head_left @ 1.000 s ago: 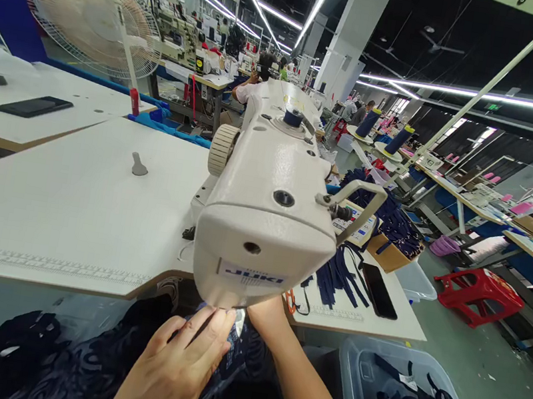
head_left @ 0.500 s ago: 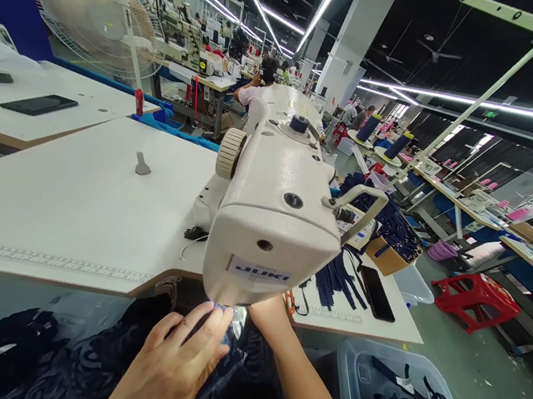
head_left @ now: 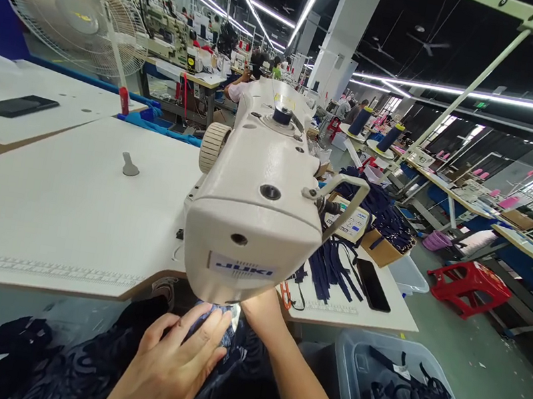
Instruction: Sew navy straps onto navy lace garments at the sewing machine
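A cream JUKI sewing machine (head_left: 253,218) stands on the white table (head_left: 67,208), its head facing me. Dark navy lace fabric (head_left: 83,366) lies bunched below the table edge and runs up under the machine head. My left hand (head_left: 168,373) lies flat on this fabric, fingers stretched toward the needle area. My right hand (head_left: 264,310) reaches under the machine head from the right; its fingers are hidden behind the machine. A small white patch of fabric (head_left: 234,316) shows between the two hands.
Navy strips (head_left: 331,270), a black phone (head_left: 373,285) and orange snips (head_left: 286,294) lie on the table's right part. A clear bin (head_left: 352,361) with dark fabric stands at lower right. A fan (head_left: 68,13), another table with a phone (head_left: 8,105), a red stool (head_left: 469,285) and other workers surround.
My left hand has slid slightly left and down on the fabric. The view has shifted a little; the hands stay under the machine head.
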The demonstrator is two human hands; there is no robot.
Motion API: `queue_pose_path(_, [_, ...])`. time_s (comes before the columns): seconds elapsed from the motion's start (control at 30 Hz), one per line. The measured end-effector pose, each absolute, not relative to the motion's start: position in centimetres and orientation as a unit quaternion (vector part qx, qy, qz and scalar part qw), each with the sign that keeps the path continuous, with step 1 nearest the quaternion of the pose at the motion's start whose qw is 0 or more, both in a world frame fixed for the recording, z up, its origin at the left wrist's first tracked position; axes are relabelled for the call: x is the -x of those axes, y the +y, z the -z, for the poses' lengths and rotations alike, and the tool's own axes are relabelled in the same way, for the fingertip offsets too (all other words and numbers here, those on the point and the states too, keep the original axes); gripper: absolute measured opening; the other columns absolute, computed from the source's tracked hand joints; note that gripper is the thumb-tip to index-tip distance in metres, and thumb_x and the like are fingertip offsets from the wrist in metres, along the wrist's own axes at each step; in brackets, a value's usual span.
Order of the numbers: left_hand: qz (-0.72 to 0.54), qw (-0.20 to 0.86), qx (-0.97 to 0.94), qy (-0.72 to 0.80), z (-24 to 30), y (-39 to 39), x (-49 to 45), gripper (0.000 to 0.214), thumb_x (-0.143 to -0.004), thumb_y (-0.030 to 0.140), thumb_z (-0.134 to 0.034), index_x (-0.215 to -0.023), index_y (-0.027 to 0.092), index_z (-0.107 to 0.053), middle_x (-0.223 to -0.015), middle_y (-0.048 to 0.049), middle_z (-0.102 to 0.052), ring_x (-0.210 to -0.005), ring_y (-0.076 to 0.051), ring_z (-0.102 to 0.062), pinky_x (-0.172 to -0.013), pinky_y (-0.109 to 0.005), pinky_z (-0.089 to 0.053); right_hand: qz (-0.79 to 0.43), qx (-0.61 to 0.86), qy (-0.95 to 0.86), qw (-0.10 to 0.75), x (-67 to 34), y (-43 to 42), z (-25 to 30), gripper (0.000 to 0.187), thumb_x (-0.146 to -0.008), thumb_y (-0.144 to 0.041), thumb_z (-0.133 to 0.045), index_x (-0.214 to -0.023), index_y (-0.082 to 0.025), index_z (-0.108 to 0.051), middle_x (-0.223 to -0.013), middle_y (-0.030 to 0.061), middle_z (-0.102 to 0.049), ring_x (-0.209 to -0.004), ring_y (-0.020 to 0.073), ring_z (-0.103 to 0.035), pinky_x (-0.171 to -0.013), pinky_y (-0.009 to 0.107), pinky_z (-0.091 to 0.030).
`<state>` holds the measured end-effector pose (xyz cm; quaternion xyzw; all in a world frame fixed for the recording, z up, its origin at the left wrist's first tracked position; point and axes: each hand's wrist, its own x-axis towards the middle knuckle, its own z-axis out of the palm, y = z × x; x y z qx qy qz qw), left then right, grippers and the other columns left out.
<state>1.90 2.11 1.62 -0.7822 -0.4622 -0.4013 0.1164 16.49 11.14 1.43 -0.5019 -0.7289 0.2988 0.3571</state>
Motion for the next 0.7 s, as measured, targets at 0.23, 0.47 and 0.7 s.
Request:
queue_pose_path(0.23, [0.394,0.102,0.765,-0.499,-2.1,1.91,-2.67,0.028,-0.09,0.024,-0.052,-0.118,0.027,-0.06,-0.111,0.0024,-0.07,-0.101,-0.019,-0.062,-0.089,-0.038,-0.033,-0.291,0.528,-0.714,0.356,-16.26,11.31,-1.55,0.016,-0.085,-0.025,-0.052,-0.081,-0.02,-0.067,-0.059,-0.0015,-0.062,-0.06,0.0148,-0.058,-0.066,0.025,-0.05])
queue_pose_path(0.47, [0.401,0.124,0.766,-0.487,-2.19,2.19,-2.86,0.026,-0.093,0.027,-0.047,-0.114,0.024,-0.062,-0.107,0.0018,-0.071,-0.096,-0.02,-0.063,-0.087,-0.038,-0.033,-0.277,0.558,-0.704,0.342,-16.03,11.21,-1.34,0.015,-0.085,-0.024,-0.053,-0.085,-0.02,-0.068,-0.068,0.001,-0.066,-0.069,0.0169,-0.061,-0.071,0.027,-0.05])
queue_pose_path(0.7, [0.398,0.14,0.764,-0.489,-2.26,2.23,-2.99,0.026,-0.094,0.027,-0.046,-0.114,0.024,-0.062,-0.106,0.0024,-0.071,-0.094,-0.019,-0.063,-0.087,-0.038,-0.032,-0.272,0.558,-0.706,0.34,-16.03,11.1,-1.12,0.015,-0.083,-0.024,-0.053,-0.081,-0.02,-0.067,-0.067,0.0004,-0.065,-0.067,0.0162,-0.06,-0.068,0.024,-0.049])
